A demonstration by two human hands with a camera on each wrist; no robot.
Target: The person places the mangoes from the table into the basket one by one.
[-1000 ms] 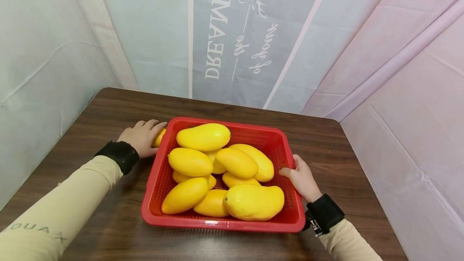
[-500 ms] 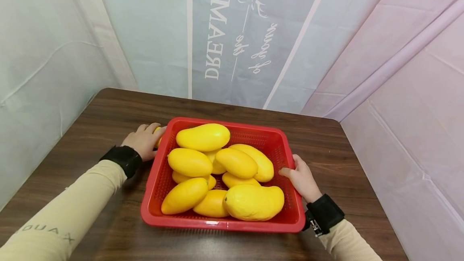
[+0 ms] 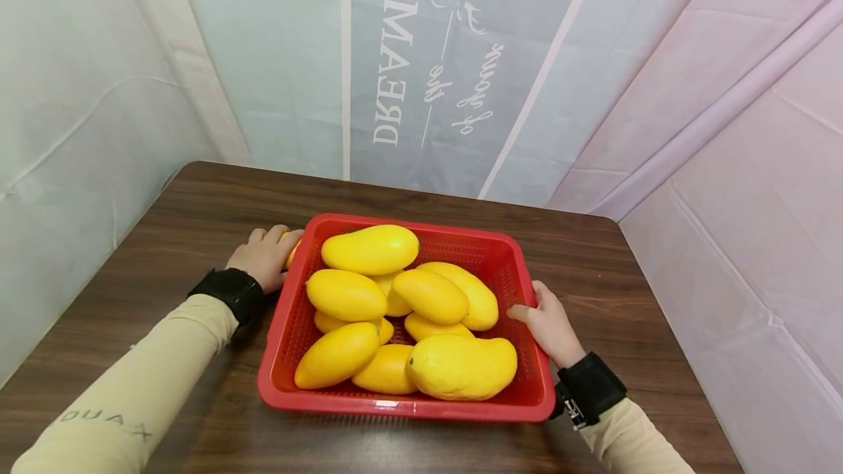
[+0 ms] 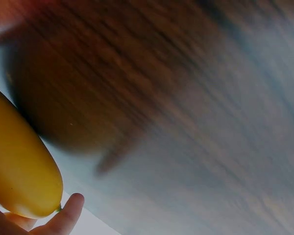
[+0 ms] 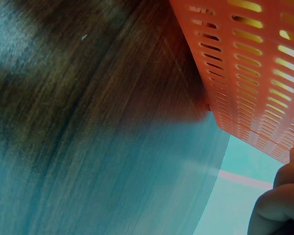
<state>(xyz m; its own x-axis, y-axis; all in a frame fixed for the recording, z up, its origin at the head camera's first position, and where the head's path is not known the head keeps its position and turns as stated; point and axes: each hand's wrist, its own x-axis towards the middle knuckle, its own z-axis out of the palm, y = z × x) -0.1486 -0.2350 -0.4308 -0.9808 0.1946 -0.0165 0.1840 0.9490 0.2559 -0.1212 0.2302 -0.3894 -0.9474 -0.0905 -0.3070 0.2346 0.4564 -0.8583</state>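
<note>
A red plastic basket [image 3: 408,409] holds several yellow mangoes [image 3: 369,249], some lying on top of others. At the basket's far left side, my left hand [image 3: 261,258] grips another mango [image 4: 19,156], which the basket rim mostly hides in the head view. The left wrist view shows that mango's rounded end with a fingertip [image 4: 71,213] beside its small stem. My right hand [image 3: 549,322] holds the basket's right rim, thumb hooked over the top toward the inside. In the right wrist view, curled fingers [image 5: 281,200] lie against the slotted outer wall [image 5: 245,73].
A dark wood-grain table [image 3: 632,357] carries the basket. Behind it hangs a fabric backdrop [image 3: 421,93] with mirrored lettering. Pale cloth walls stand at left and right, close to the table's edges.
My left hand has shifted a little right, closer against the basket, with the mango in its grip. The basket and my right hand have stayed in place.
</note>
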